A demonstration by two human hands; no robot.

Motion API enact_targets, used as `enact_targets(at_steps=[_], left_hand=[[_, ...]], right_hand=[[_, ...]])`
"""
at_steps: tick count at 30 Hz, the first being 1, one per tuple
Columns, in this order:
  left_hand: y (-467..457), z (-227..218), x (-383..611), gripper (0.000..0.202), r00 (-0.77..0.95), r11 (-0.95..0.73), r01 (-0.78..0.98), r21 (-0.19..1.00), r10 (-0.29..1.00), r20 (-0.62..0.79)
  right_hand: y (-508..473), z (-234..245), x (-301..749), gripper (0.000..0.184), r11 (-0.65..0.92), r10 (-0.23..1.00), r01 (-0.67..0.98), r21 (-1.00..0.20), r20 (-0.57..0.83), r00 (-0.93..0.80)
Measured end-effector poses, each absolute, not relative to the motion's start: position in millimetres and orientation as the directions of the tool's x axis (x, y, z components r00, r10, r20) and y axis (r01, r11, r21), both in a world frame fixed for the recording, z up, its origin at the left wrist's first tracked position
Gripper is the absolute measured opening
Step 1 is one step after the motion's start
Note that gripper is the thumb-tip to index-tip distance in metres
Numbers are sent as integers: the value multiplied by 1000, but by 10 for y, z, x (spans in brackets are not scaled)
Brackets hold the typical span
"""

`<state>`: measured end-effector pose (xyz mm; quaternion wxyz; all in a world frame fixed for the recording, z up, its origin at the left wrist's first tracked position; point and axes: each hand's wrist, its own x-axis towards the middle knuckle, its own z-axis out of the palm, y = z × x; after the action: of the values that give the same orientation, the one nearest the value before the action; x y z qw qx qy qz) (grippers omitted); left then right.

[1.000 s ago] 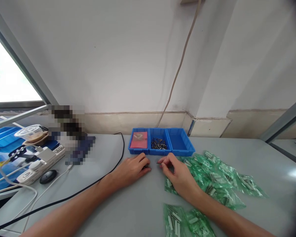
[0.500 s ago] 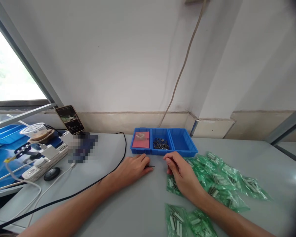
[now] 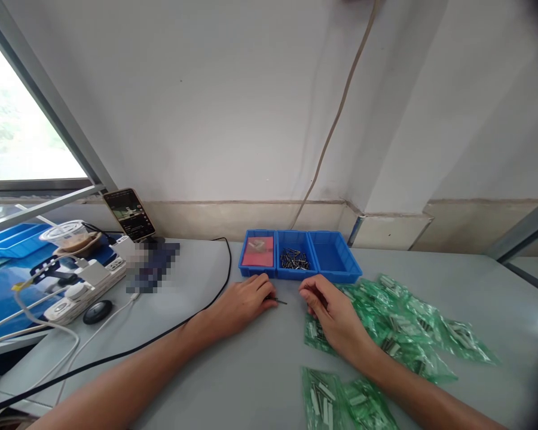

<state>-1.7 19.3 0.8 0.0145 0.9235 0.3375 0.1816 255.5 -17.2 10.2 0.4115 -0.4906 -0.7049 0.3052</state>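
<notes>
My left hand [image 3: 246, 300] rests on the grey table, thumb and fingers pinched on a thin dark metal screw [image 3: 281, 301] whose shank sticks out to the right. To its right, my right hand [image 3: 329, 307] is closed with curled fingers; whatever lies inside is hidden. Behind the hands stand three joined blue bins. The middle bin [image 3: 295, 275] holds a pile of dark screws [image 3: 295, 259]. In the left bin [image 3: 257, 272] lies a pink card [image 3: 257, 254] with a small clear bag on it.
Green plastic bags [image 3: 403, 322] of metal and white parts heap up at right; two more bags [image 3: 321, 399] lie near the front. A black cable [image 3: 161, 337] crosses under my left forearm. At left are a phone [image 3: 129, 214], a power strip [image 3: 80, 292] and a lidded cup [image 3: 65, 233].
The view has shifted slightly. Slightly more of the screw shows beyond my left fingers. Both hands keep nearly the same places and poses.
</notes>
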Motion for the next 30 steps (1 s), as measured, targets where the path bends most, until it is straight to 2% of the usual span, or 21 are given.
enact_targets(at_steps=[6,12,20,26,30], left_hand=[[192,46,-17,17,707,-779,597,193,624,333],[181,90,-19,16,704,-778,579,244,628,332],[184,67,-22,17,695,-773,581,256,635,338],[194,88,-40,18,691,-767,545,338,639,338],[205,82,-86,21,703,-772,513,376,629,331]], right_hand=[[-182,103,2559,25,278,959,459,-844,215,-185],[-196,135,2542,30,413,911,555,-722,317,-265],[-172,110,2555,33,423,906,545,-724,325,-271],[-199,122,2546,31,443,896,560,-700,339,-286],[-224,123,2556,43,480,876,600,-639,375,-302]])
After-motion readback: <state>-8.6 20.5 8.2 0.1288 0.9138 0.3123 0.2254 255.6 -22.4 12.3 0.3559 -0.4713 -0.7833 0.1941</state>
